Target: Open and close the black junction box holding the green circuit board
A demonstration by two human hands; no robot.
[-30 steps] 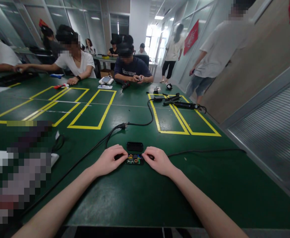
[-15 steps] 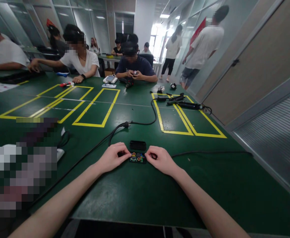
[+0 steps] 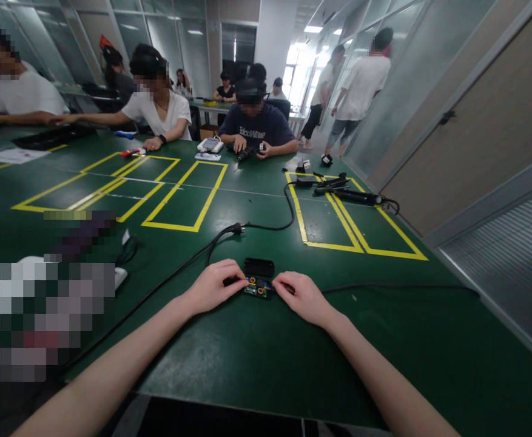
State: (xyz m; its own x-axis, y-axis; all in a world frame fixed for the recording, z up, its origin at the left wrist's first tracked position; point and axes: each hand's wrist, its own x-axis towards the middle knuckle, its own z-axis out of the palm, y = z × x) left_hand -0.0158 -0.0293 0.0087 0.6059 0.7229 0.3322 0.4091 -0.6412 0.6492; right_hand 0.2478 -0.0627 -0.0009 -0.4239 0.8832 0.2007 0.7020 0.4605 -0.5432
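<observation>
An opened power adapter lies on the green table in front of me. Its circuit board, with copper-coloured coils, shows in the lower black shell. The other half, a black cover, lies just behind it. My left hand is closed in a pinch at the board's left end, around the dark cord there. At the right end my right hand pinches too, where a black power cord runs in under the fingers. The fingertips partly hide both cord ends.
A black cable with a plug curves across the left. Yellow tape outlines mark the table. Black tools lie back right. Across the table, a co-worker has a hand at a power drill. Blurred items lie left.
The view has shifted slightly, so the table things sit further right. Both my hands keep their pinch at the board's ends. The co-worker opposite has lowered one hand to the drill.
</observation>
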